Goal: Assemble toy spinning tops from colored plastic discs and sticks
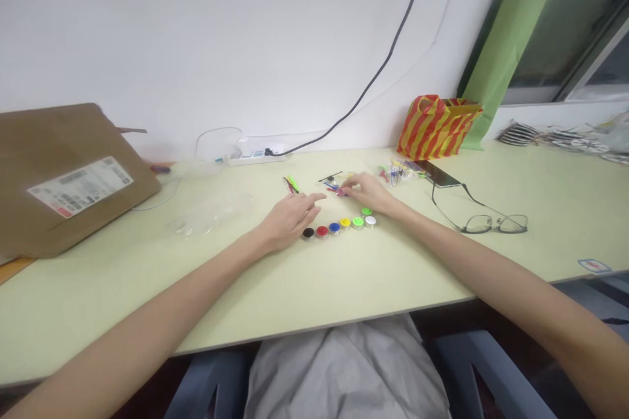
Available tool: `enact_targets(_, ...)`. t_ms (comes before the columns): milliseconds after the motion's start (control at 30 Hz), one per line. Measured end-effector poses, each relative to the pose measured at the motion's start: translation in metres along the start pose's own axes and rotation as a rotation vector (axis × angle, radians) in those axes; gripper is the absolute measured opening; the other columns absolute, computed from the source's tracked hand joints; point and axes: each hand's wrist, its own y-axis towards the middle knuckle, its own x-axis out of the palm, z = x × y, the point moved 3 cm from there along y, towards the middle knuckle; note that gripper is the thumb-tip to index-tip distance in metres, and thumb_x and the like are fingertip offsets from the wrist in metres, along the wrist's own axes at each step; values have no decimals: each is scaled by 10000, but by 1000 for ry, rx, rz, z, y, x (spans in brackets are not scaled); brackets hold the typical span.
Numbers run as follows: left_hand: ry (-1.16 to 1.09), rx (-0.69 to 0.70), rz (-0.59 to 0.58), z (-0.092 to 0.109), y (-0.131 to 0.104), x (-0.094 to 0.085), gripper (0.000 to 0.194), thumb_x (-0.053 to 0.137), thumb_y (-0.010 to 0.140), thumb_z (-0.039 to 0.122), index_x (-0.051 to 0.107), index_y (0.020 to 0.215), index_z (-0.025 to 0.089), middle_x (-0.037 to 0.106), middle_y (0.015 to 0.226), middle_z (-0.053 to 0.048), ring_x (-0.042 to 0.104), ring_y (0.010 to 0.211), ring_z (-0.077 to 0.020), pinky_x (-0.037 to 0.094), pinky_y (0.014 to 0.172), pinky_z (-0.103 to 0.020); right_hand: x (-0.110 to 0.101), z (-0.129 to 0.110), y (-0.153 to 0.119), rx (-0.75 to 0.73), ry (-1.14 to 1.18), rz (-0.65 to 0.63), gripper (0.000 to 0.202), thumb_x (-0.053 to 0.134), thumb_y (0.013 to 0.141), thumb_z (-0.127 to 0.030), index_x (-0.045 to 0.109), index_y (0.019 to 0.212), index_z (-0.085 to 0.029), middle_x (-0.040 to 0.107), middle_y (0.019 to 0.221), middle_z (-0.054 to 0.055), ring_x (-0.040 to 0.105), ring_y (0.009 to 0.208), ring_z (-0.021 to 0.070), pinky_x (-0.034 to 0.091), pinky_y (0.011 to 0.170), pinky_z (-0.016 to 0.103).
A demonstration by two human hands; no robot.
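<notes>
My left hand (pixel 291 217) rests over the table with its fingers stretched out and apart, holding nothing visible. Just right of it runs a row of small round clear pots with coloured tops, from a black one (pixel 308 234) through a blue one (pixel 335 228) to a white one (pixel 370 222). A green one (pixel 367 211) sits behind the row. My right hand (pixel 367 192) reaches past them, thumb and fingertips pinched at a little pile of red, blue and pink pieces (pixel 333 188). What lies between the fingertips is too small to name. Beyond my left hand lie thin green and dark pieces (pixel 291 183).
A cardboard box (pixel 63 163) stands left, with clear plastic (pixel 206 213) beside it. A power strip (pixel 255 152) lies against the wall. To the right are a bag of small coloured parts (pixel 400 172), a phone (pixel 437 174), glasses (pixel 491 224) and a striped bag (pixel 435 127).
</notes>
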Motion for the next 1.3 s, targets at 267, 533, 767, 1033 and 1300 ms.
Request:
enact_targets(267, 16, 6, 80, 4, 1, -2, 422, 269, 1062, 394, 522, 1347, 213, 637, 951, -67, 583, 963, -242, 421, 938, -404, 2, -7, 6, -22, 29, -5, 182, 705, 870, -355, 725, 840, -177, 736, 931, 58, 625, 920, 212, 418, 849, 305)
enact_targets(533, -33, -91, 262, 3, 2, -3, 283, 454, 1018, 396, 644, 959, 195, 653, 860, -45, 562, 873, -220, 438, 849, -370, -4, -62, -14, -162, 106, 208, 98, 591, 928, -264, 606, 859, -196, 696, 908, 49, 617, 835, 192, 425, 798, 299)
enact_targets(767, -76, -144, 361, 17, 2, -9, 303, 500, 1009, 449, 669, 1069, 204, 660, 857, -32, 562, 896, -220, 443, 881, -372, -12, -94, -30, -309, 256, 255, 84, 594, 931, -254, 553, 863, -229, 645, 998, 60, 620, 892, 199, 485, 786, 321)
enact_targets(1033, 26, 2, 464, 14, 1, -9, 182, 521, 1008, 324, 641, 1054, 194, 690, 956, -49, 612, 945, -210, 466, 884, -364, -13, -102, -38, -442, 415, 247, 89, 568, 945, -221, 551, 1032, -234, 638, 1030, 65, 635, 942, 206, 533, 856, 377)
enact_targets(1300, 325, 106, 513, 18, 0, -12, 99, 556, 962, 273, 604, 924, 195, 682, 879, -51, 608, 835, -214, 455, 765, -364, -10, -99, -36, -348, 587, 168, 186, 572, 966, -320, 602, 1123, -224, 643, 1033, 74, 662, 936, 191, 592, 824, 347)
